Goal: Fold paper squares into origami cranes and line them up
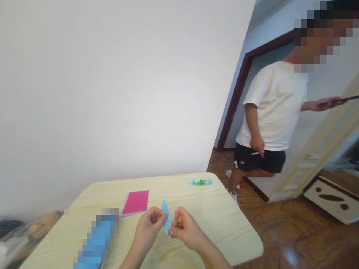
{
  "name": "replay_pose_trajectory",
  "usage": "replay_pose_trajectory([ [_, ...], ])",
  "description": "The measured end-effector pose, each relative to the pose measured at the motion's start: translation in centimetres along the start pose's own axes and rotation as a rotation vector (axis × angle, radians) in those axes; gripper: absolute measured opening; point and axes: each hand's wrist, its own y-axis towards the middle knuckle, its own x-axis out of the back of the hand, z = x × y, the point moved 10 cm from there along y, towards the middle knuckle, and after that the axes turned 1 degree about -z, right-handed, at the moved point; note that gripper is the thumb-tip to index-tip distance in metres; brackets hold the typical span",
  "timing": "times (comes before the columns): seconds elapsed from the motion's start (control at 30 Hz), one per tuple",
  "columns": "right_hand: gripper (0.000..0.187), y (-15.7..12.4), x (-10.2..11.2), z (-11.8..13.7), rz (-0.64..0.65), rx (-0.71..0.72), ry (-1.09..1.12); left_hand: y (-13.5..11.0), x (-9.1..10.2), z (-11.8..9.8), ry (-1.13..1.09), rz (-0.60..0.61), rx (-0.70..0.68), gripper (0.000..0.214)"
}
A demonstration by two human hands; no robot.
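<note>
A narrow piece of folded light-blue paper (165,207) is held upright above the table, pointed at its top end. My left hand (150,223) pinches its middle from the left, thumb laid across the front. At the paper's lower end, the thumb and fingertips of my right hand (185,228) close on its edge; the exact grip is partly hidden by the fingers. Beyond the hands lies a stack of square paper (136,203) with a pink sheet on top. Small folded paper figures, a green one (201,182) between light-blue ones, sit near the far right edge.
The pale wood-grain table (232,228) has rounded corners and stands against a white wall (126,93). A blurred-out blue object (97,243) lies at the table's left. At right, a person in a white shirt (277,108) is on the wooden floor, holding a dark flat object.
</note>
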Motion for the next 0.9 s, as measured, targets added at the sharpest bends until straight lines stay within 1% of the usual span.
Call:
replay_pose_trajectory([
  [0.1,0.033,-0.2,0.4,0.9,-0.001,0.038,-0.148,0.0,-0.2,0.4,-0.013,0.032,0.026,0.029],
  [0.17,0.034,-0.2,0.8,1.9,-0.032,0.088,-0.25,-0.1,-0.4,0.9,-0.022,0.07,0.056,0.03],
  [0.27,0.022,-0.1,1.5,3.4,-0.113,0.181,-0.325,-0.3,-0.9,1.8,-0.028,0.14,0.11,0.033],
  [0.33,0.014,0.1,1.5,3.8,-0.134,0.206,-0.337,-0.4,-1.2,2.1,-0.033,0.173,0.134,0.034],
  [0.4,0.009,0.4,1.3,3.7,-0.13,0.201,-0.324,-0.6,-1.4,2.2,-0.039,0.197,0.15,0.034],
  [0.47,0.007,0.5,1.2,3.5,-0.115,0.182,-0.292,-0.9,-1.8,2.1,-0.055,0.232,0.168,0.033],
  [0.57,0.009,0.7,1.1,3.0,-0.089,0.171,-0.232,-1.3,-2.2,1.6,-0.078,0.274,0.183,0.031],
  [0.7,0.012,1.0,1.1,2.3,-0.089,0.165,-0.163,-1.5,-1.8,0.7,-0.051,0.241,0.15,0.024],
  [0.77,0.011,1.0,1.1,2.2,-0.097,0.165,-0.168,-1.4,-1.5,0.5,-0.031,0.216,0.129,0.022],
  [0.83,0.01,0.9,1.0,2.7,-0.104,0.196,-0.223,-1.4,-1.4,0.7,-0.019,0.208,0.119,0.022],
  [0.9,0.011,0.4,0.7,3.9,-0.098,0.263,-0.303,-1.4,-1.5,1.0,-0.015,0.221,0.125,0.024],
])
